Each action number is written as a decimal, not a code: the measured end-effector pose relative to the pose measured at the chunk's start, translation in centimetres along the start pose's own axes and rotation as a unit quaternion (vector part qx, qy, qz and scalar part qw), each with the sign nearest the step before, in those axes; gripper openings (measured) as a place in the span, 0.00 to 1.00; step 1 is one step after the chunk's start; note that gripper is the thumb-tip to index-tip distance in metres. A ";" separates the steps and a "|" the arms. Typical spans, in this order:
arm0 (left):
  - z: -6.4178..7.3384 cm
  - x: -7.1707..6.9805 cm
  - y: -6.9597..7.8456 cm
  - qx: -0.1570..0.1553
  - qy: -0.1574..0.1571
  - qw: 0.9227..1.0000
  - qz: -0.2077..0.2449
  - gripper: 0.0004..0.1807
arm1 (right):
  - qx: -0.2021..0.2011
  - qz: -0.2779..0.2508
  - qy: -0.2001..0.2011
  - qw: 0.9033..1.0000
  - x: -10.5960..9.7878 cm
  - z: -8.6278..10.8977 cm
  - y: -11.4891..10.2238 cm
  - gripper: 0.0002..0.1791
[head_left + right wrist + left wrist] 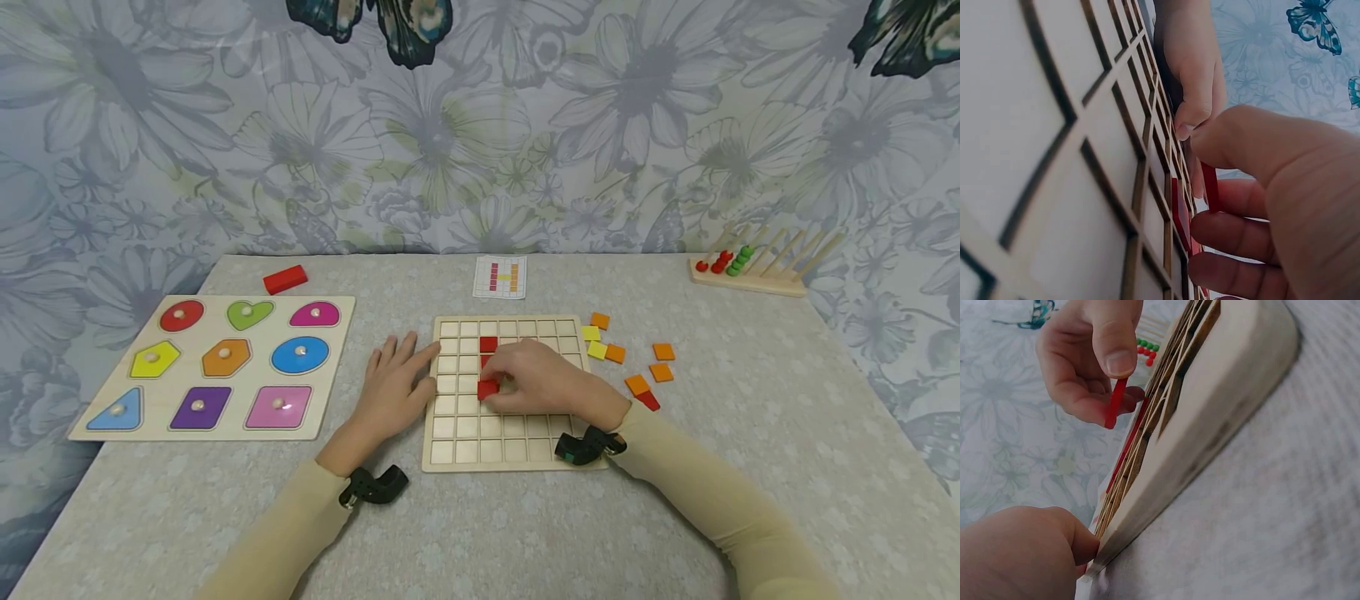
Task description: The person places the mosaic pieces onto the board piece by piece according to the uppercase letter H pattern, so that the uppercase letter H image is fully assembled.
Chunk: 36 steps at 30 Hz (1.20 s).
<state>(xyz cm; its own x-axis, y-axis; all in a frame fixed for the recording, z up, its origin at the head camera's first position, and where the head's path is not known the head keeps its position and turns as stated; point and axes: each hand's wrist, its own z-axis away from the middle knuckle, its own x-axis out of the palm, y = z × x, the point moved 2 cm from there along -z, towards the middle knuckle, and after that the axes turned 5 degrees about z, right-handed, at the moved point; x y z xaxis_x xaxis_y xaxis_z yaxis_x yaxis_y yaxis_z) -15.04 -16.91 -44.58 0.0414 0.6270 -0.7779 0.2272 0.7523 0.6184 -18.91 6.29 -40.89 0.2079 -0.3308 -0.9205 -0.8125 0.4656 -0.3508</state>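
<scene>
A square wooden grid board [467,451] lies flat in front of me. My right hand [538,377] is over its middle and pinches a small red square tile [1116,403] between thumb and fingers. In the left wrist view that tile stands on edge, just off the board's surface. Farther up the same column a red tile [488,343] sits in a cell, with another red one partly hidden by my fingers. My left hand [393,383] lies with fingers spread along the board's left edge, index finger and thumb right at the rim.
Yellow tiles [591,333], orange tiles [662,372] and a red tile [648,401] lie right of the board. Behind it is a pattern card [512,292]. A shape puzzle [262,333] and red block [285,280] are left; a bead counter [750,283] stands back right.
</scene>
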 end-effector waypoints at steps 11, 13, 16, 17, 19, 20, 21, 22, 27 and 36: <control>-0.1 0.0 0.0 0.003 0.002 1.000 -0.001 0.31 | 0.000 0.005 -0.011 1.000 0.3 0.0 0.0 0.09; -0.1 0.0 0.0 0.004 0.004 1.000 -0.004 0.31 | 0.002 0.003 -0.012 1.000 0.3 0.0 -0.1 0.09; -0.1 0.1 0.0 0.002 0.005 1.000 -0.006 0.31 | 0.003 0.002 -0.013 1.000 0.4 0.0 -0.1 0.09; -0.1 0.1 0.0 0.002 0.005 1.000 -0.006 0.31 | 0.003 0.002 -0.014 1.000 0.4 0.0 -0.1 0.09; -0.1 0.1 -0.1 0.001 0.005 1.000 -0.007 0.31 | 0.002 0.002 -0.013 1.000 0.4 0.0 -0.1 0.09; -0.1 0.1 -0.1 0.001 0.005 1.000 -0.006 0.31 | 0.001 0.001 -0.013 1.000 0.4 0.0 -0.1 0.09; -0.1 0.1 -0.1 0.001 0.005 1.000 -0.007 0.31 | 0.001 0.000 -0.013 1.000 0.4 0.0 -0.1 0.09; -0.1 0.1 -0.1 0.001 0.005 1.000 -0.006 0.31 | 0.001 -0.001 -0.014 1.000 0.4 0.0 -0.1 0.09; -0.1 0.2 -0.2 0.000 0.005 1.000 -0.005 0.31 | 0.008 0.002 -0.021 1.000 0.6 0.0 0.0 0.09; -0.1 0.1 -0.1 0.000 0.001 1.000 -0.001 0.31 | 0.003 0.005 -0.018 1.000 0.8 0.0 0.1 0.10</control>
<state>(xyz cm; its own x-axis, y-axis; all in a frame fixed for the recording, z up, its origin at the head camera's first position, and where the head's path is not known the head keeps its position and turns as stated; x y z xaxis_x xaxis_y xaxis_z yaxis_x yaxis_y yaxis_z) -15.13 -16.87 -44.68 0.0385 0.6257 -0.7791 0.2276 0.7537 0.6165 -18.81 6.09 -41.66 0.2185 -0.2962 -0.9298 -0.8112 0.4745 -0.3417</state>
